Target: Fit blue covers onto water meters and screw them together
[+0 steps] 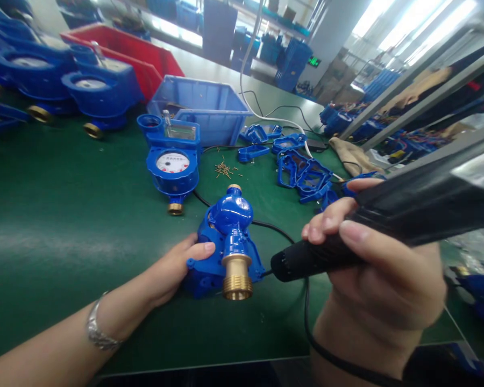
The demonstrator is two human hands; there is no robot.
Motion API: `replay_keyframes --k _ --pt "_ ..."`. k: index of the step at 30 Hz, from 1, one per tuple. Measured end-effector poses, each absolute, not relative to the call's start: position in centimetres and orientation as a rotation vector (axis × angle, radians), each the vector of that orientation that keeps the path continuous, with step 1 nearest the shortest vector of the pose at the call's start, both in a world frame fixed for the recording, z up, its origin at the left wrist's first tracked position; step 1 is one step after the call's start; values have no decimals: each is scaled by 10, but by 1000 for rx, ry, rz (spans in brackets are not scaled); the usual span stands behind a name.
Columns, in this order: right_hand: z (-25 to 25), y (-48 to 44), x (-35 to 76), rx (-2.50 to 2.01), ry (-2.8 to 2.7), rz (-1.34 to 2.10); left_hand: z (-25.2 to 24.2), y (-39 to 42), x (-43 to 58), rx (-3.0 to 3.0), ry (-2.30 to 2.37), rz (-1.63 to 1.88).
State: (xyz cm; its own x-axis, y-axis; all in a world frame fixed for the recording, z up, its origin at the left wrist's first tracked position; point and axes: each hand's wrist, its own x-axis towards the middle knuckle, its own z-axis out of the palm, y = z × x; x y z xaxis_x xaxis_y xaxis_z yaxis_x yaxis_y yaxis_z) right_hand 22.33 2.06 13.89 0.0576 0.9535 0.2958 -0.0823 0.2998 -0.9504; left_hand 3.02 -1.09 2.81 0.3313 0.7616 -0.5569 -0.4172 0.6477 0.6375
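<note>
Here, meter (234,214) clasped by left hand (176,264), driver (413,201) wrapped by right hand (381,271); bit (268,273) may be jarred aside if meter is rocked.

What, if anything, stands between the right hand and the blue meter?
Only the black driver in the right hand, its bit pointing at the blue meter; contact is unclear. A black cable runs below the driver; nothing else visible intervenes.

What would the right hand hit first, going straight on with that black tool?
Probably the blue meter the left hand grips: the black tool in the right hand points at its edge, though depth is unclear.
</note>
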Motion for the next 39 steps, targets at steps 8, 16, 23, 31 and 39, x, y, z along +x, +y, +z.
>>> replay_keyframes --k 8,16,23,31,39 --pt "109 20 221 -921 -1135 1074 26 -15 38 393 941 864" --pt "106 16 219 -920 -1103 1080 28 -18 41 388 985 876" --pt "104 13 221 -905 -1099 1044 27 -18 43 369 997 878" --pt "99 11 223 -883 -1101 1048 27 -15 40 416 959 862" --pt "129 22 224 -900 -1172 1138 27 -7 27 518 887 785"
